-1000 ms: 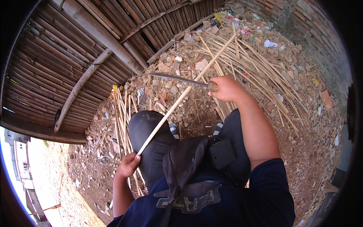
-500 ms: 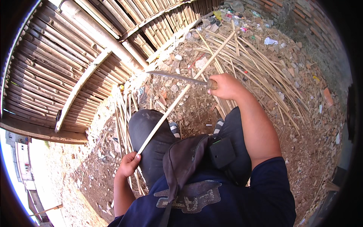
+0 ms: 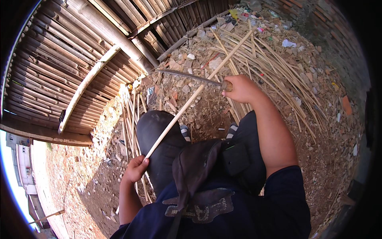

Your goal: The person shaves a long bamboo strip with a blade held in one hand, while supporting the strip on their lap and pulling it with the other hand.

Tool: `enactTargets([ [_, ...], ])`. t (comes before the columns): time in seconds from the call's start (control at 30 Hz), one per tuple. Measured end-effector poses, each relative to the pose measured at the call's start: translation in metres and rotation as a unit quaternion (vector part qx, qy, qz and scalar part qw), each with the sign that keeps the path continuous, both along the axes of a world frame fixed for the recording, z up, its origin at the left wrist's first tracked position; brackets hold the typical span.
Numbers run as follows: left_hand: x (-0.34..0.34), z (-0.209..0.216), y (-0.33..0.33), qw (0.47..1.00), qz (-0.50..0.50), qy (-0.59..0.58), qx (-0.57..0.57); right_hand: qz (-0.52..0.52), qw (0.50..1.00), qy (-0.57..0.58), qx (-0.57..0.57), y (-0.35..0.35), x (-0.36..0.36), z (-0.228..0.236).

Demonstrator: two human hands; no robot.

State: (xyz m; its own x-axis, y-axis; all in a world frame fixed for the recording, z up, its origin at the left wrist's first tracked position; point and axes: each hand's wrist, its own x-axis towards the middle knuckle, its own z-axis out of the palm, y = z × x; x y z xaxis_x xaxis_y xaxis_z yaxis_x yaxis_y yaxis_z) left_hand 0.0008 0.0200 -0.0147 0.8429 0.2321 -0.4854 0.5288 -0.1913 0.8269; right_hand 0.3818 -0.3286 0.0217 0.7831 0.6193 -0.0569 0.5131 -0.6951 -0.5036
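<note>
My left hand (image 3: pixel 136 169) is closed round the near end of a long pale bamboo strip (image 3: pixel 175 118), beside my left knee. The strip slants up and away to the right, its far end over a heap of similar strips. In my right hand (image 3: pixel 239 88) is the wooden handle of a long knife (image 3: pixel 189 76), its blade pointing left. The blade lies across the strip and seems to touch it, a little above the knee.
Loose bamboo strips (image 3: pixel 278 75) lie spread on the rubble at the far right, and more strips (image 3: pixel 129 119) lie left of my left knee. A bamboo-slat wall (image 3: pixel 59 71) stands at the left, a brick wall (image 3: pixel 334 36) at the far right. Litter and stones cover the ground.
The view has shifted slightly. Both hands keep their grips, and the knife stays across the strip at nearly the same spot.
</note>
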Motion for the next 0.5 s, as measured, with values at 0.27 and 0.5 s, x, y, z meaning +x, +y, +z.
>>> enactTargets([
  [0.27,0.0014,0.0013,-0.0009,1.000,0.003,-0.002,-0.007,0.013,1.000,-0.002,-0.007,0.0002,0.0037,-0.0037],
  [0.5,-0.0005,-0.0010,0.0002,1.000,0.009,0.000,-0.018,0.011,1.000,0.021,-0.011,0.0007,0.0035,-0.0013],
])
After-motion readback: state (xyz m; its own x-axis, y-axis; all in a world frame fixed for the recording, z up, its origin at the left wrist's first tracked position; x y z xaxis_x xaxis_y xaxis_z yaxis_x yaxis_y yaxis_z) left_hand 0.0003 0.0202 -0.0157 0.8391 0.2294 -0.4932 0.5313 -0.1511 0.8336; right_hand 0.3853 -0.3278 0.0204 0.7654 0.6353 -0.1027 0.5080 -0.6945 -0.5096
